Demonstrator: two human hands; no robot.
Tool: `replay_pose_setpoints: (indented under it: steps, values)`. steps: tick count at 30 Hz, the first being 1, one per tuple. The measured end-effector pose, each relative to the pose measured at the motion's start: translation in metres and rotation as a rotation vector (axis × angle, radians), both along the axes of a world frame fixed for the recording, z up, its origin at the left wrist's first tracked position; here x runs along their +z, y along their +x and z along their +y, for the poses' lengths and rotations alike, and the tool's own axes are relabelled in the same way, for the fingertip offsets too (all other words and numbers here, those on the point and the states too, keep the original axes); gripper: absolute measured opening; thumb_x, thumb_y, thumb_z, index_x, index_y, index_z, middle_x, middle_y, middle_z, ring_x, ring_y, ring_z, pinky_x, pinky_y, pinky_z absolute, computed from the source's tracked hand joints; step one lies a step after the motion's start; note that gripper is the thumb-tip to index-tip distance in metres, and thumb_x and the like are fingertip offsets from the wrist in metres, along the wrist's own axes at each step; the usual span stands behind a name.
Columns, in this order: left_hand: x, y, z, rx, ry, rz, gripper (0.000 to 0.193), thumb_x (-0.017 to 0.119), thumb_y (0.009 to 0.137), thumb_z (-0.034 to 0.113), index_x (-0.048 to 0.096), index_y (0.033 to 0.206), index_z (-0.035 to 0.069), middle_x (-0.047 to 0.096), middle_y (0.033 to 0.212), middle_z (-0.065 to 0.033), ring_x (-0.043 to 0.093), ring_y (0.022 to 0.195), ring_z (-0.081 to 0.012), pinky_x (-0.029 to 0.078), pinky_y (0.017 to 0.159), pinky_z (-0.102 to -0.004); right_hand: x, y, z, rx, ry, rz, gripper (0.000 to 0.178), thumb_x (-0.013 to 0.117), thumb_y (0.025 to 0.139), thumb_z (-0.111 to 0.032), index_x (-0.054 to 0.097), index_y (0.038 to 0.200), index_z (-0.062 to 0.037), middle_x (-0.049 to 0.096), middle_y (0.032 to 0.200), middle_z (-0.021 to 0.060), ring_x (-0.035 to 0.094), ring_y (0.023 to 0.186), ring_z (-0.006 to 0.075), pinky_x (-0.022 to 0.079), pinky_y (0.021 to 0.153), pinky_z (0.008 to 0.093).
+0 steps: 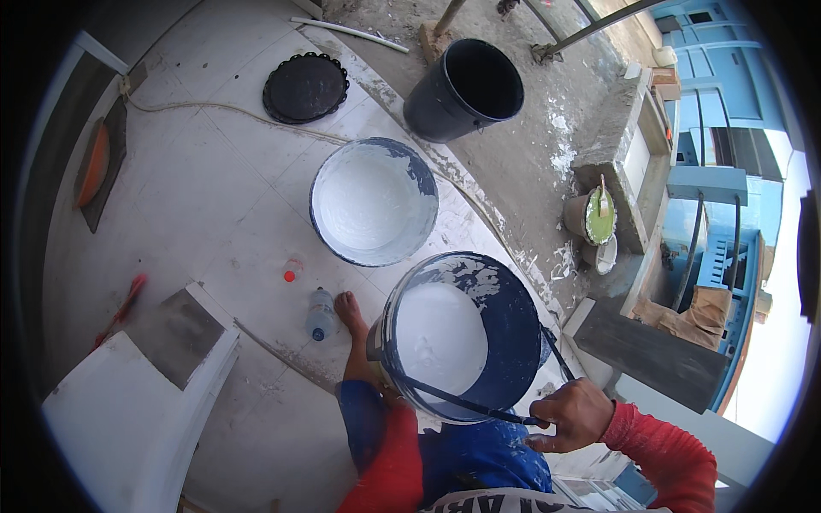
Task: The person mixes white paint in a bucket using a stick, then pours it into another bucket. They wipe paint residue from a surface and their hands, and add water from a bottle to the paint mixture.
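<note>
A large dark blue bucket stands tilted against my legs, with thick white paint inside and white smears on its inner wall. My right hand is closed around the bucket's dark carrying handle, near the bucket's right side. Low on the bucket's left side is my left hand, whose fingers are hidden behind the bucket wall. Just beyond stands a second dark-rimmed bucket, its inside coated with white paint; neither hand touches it.
Farther off are an empty black bucket and a round black lid. Two plastic bottles, one clear blue-capped and one red-capped, are near my bare foot. A hose crosses the tiles. A green-paint bucket is at right.
</note>
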State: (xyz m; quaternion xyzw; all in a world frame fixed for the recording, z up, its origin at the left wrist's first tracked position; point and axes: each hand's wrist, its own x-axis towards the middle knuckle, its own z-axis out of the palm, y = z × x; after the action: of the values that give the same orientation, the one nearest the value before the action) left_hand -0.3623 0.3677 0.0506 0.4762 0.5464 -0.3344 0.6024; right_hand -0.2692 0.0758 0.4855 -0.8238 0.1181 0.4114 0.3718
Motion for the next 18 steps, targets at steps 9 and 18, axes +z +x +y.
replay_pose_setpoints:
  steps: [9, 18]
  values:
    - [0.036, -0.031, 0.004, 0.177, -0.018, 0.107, 0.054, 0.046, 0.094, 0.043, 0.029, 0.142, 0.028, 0.044, 0.135, -0.0043, 0.049, 0.118, -0.0250, 0.046, 0.090, -0.0469, -0.036, 0.049, -0.017, 0.245, 0.091, -0.214, 0.035, 0.069, 0.077, -0.039, 0.054, 0.067, -0.0088, 0.051, 0.051, 0.0059, 0.055, 0.047, 0.0280, 0.043, 0.044, 0.0391]
    - [0.083, -0.002, -0.030, 0.059, 0.108, 0.290, 0.057, 0.050, 0.086, 0.061, 0.042, 0.131, 0.028, 0.048, 0.118, -0.0039, 0.051, 0.098, -0.0206, 0.051, 0.075, -0.0395, -0.066, 0.095, -0.028, 0.304, 0.120, -0.272, 0.033, 0.067, 0.077, -0.037, 0.054, 0.071, -0.0070, 0.054, 0.055, 0.0083, 0.059, 0.052, 0.0295, 0.046, 0.046, 0.0394]
